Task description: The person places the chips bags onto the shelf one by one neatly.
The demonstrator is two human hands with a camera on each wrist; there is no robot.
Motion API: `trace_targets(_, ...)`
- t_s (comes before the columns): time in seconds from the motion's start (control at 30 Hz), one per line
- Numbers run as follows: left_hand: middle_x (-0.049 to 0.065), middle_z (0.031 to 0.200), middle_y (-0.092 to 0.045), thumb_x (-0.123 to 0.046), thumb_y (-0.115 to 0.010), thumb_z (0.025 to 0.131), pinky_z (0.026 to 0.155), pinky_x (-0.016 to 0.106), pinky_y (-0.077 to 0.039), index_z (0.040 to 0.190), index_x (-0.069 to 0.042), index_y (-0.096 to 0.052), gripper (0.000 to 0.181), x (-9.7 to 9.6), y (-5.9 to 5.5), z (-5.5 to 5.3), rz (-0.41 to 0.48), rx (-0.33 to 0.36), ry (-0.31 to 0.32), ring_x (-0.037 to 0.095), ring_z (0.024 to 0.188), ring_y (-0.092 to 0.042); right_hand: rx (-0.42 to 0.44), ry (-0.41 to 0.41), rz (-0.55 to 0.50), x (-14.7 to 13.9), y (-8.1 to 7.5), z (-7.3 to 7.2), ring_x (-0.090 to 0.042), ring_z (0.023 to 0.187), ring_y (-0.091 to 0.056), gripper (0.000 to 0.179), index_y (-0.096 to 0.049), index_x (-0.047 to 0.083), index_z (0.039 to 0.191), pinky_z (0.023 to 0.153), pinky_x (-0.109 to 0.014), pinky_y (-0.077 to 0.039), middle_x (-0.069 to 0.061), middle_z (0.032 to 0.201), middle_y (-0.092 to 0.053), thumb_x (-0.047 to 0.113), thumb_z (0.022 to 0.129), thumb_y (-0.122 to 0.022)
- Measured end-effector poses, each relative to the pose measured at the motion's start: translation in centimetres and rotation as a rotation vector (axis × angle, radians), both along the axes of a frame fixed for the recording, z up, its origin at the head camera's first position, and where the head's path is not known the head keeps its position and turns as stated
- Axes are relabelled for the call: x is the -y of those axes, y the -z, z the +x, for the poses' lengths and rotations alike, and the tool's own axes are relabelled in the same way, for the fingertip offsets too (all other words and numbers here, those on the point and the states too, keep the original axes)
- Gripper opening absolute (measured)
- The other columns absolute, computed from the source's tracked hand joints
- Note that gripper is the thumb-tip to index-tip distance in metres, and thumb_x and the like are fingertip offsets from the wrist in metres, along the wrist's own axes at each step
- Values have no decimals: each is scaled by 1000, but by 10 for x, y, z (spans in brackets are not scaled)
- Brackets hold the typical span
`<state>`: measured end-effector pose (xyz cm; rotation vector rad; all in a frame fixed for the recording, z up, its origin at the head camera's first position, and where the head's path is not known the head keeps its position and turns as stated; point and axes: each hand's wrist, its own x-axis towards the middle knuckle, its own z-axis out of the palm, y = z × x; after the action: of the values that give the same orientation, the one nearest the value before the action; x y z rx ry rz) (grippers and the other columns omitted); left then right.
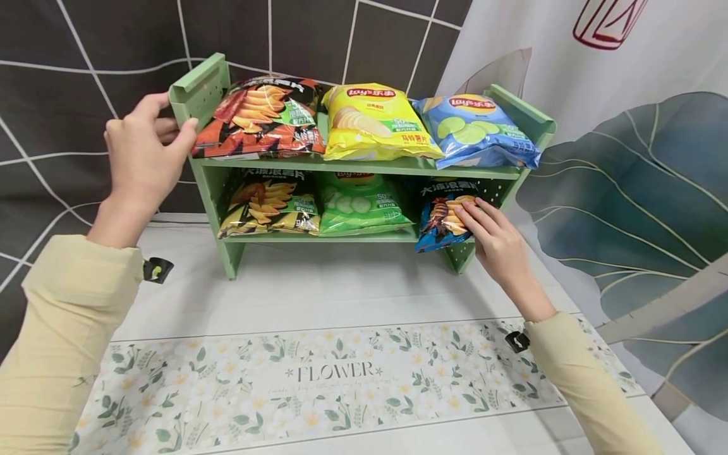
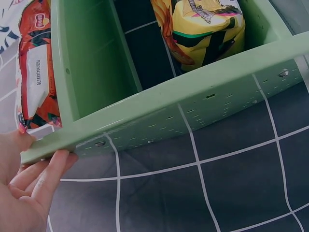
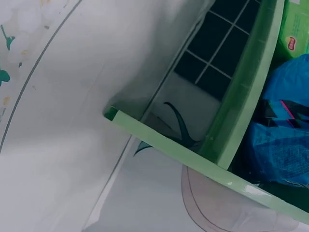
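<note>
A green two-tier rack point(image 1: 364, 166) holds several chip bags. My left hand point(image 1: 145, 145) grips the rack's left side panel near the top, and in the left wrist view its thumb and fingers point(image 2: 41, 181) pinch the panel edge. On the lower tier's right end, my right hand point(image 1: 497, 243) holds a dark blue chip bag point(image 1: 443, 218), fingers across its front right part. That bag sits tilted, its bottom corner jutting past the shelf's front edge. The blue bag point(image 3: 282, 145) also shows in the right wrist view, where the hand is out of sight.
Red point(image 1: 267, 120), yellow point(image 1: 375, 123) and light blue point(image 1: 478, 126) chip bags lie on the top tier. Below are a black-and-yellow bag point(image 1: 273, 205) and a green bag point(image 1: 364, 205). A floral "FLOWER" strip point(image 1: 335, 392) crosses the white table. Dark tiled cloth point(image 1: 307, 38) hangs behind.
</note>
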<state>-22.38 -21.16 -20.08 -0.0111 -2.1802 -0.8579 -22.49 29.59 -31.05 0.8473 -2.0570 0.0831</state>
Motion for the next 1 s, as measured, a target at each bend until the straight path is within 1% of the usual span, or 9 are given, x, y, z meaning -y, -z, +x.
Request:
trace_targets(0.17,9,116,-68,-32,-59,92,93,10,-43,130,-14,-59,42,0,1,-1,-9,-13,2,18,104,-65,-4,8,16,0,1,-5,-38,126,-52,70,-56,8,134,92,-52,-48,-17,130,-61,-26,73,-55)
trace_targets(0.27,9,115,-68,-32,-59,92,90,7,-42,130,-13,-59,42,0,1,-1,-14,-18,1,15,103,-66,-5,23,35,0,1,-7,-36,126,-52,66,-56,8,134,95,-51,-47,-16,130,-61,-23,77,-57)
trace_targets(0.4,9,115,-68,-32,-59,92,89,6,-41,129,-13,-60,42,0,1,-1,-10,-24,9,12,102,-66,-5,48,67,0,2,-10,-35,125,-53,59,-57,9,134,97,-49,-46,-15,130,-62,-19,81,-59)
trace_targets(0.5,9,115,-68,-32,-60,92,89,5,-41,129,-13,-60,42,0,1,-1,-9,-27,12,9,101,-66,-4,53,79,-1,3,-12,-35,123,-54,58,-56,7,134,97,-48,-46,-14,131,-61,-18,82,-60)
trace_targets(0.63,9,114,-69,-32,-60,92,90,8,-43,129,-13,-60,42,0,1,-1,-9,-28,11,5,100,-65,14,46,76,-4,5,-14,-34,123,-54,61,-55,6,135,94,-48,-48,-13,134,-60,-19,80,-59)
trace_targets(0.77,10,114,-68,-32,-59,92,92,9,-43,129,-13,-60,42,0,0,0,-11,-29,8,9,101,-66,46,55,84,-6,6,-16,-33,126,-52,63,-52,9,138,85,-49,-51,-12,137,-57,-17,82,-59)
trace_targets(0.87,10,115,-68,-32,-59,92,92,8,-41,129,-12,-60,42,-1,0,0,-13,-26,4,12,102,-66,65,56,96,-7,6,-18,-33,126,-51,64,-51,10,139,79,-49,-52,-12,138,-56,-16,81,-60)
trace_targets(0.97,10,115,-68,-32,-59,92,93,9,-43,129,-13,-60,42,0,0,0,-14,-20,1,11,102,-66,74,47,105,-7,6,-20,-34,125,-51,67,-51,10,139,80,-49,-52,-12,138,-56,-17,79,-62)
trace_targets(1.0,9,115,-68,-32,-59,92,93,10,-43,129,-13,-60,42,0,1,0,-14,-18,-1,10,102,-66,80,48,113,-7,6,-21,-34,126,-51,66,-50,10,140,83,-49,-51,-12,138,-56,-16,79,-62)
